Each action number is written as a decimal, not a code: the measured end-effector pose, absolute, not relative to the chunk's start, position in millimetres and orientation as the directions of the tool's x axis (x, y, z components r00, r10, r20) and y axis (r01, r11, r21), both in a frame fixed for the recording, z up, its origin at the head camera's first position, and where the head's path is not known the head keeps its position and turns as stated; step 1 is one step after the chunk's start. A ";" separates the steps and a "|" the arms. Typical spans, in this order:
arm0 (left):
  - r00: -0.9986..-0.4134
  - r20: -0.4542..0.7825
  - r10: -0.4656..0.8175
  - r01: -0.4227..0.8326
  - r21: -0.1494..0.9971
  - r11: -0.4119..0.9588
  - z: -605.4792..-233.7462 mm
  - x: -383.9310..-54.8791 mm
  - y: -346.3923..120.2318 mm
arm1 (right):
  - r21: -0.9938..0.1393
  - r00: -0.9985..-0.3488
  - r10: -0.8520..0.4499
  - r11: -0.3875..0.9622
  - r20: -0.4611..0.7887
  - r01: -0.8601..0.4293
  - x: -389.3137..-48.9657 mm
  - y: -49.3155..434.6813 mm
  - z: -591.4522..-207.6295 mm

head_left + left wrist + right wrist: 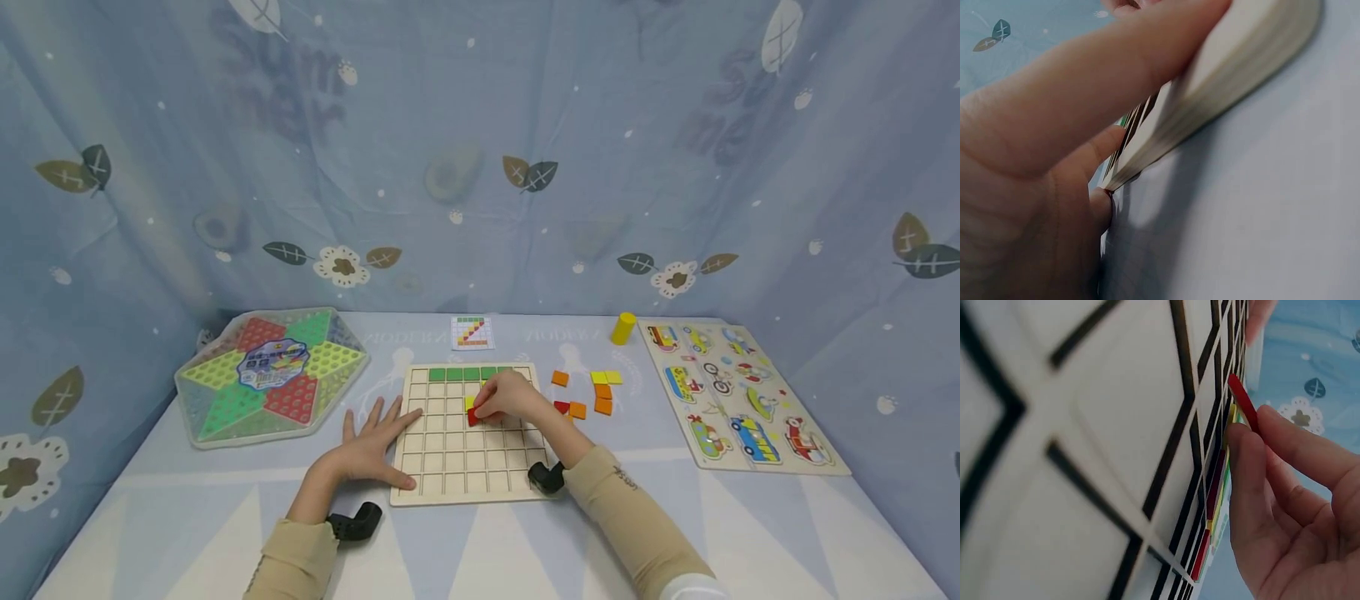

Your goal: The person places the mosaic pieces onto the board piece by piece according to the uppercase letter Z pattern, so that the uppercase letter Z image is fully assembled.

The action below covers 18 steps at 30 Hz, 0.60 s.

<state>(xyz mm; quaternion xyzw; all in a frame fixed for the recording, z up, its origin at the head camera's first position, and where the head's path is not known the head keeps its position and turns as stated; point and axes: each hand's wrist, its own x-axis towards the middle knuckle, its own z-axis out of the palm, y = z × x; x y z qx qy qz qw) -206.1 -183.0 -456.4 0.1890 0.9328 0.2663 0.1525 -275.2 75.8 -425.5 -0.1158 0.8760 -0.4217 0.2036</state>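
Observation:
A wooden grid board [450, 467] lies in the middle of the table, with a row of green tiles [470, 373] along its far edge. My right hand [486, 407] pinches a red tile [472, 417] over the board's upper middle cells, beside a yellow tile [469, 402]. In the right wrist view the red tile [1242, 401] stands tilted on edge between thumb and finger of the right hand [1251, 425], just off the board [1085, 437]. My left hand [371, 443] lies flat on the table at the board's left edge, its thumb [1085, 100] pressing the board's rim [1235, 81].
Loose orange [603, 399], yellow [606, 377] and red [561, 407] tiles lie right of the board. A pattern card [472, 332] and a yellow cylinder [622, 328] sit behind. A star-shaped checkers board [270, 375] is at left, a vehicle puzzle [738, 396] at right.

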 end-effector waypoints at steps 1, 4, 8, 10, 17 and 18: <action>-0.882 -0.184 0.434 0.271 0.555 0.786 -456.5 -206.3 -183.0 | -0.764 -0.894 -0.369 0.643 -0.252 -0.050 -275.1 74.1 -425.5; -0.882 -0.182 0.434 0.271 0.556 0.786 -456.6 -206.1 -183.3 | -0.705 -0.898 -0.375 0.700 -0.229 -0.113 -275.6 71.3 -427.1; -0.883 -0.181 0.433 0.269 0.562 0.783 -456.6 -206.1 -183.9 | -0.663 -0.889 -0.405 0.728 -0.212 -0.173 -275.3 68.9 -427.6; -0.882 -0.182 0.434 0.269 0.562 0.782 -456.9 -206.3 -184.0 | -0.646 -0.889 -0.402 0.742 -0.217 -0.178 -274.8 67.5 -426.6; -0.880 -0.180 0.439 0.271 0.568 0.777 -457.6 -206.7 -184.3 | -0.568 -0.897 -0.405 0.786 -0.177 -0.243 -272.7 64.5 -427.5; -0.880 -0.180 0.441 0.273 0.569 0.776 -457.7 -206.7 -184.4 | -0.555 -0.899 -0.405 0.792 -0.169 -0.253 -272.4 64.1 -428.0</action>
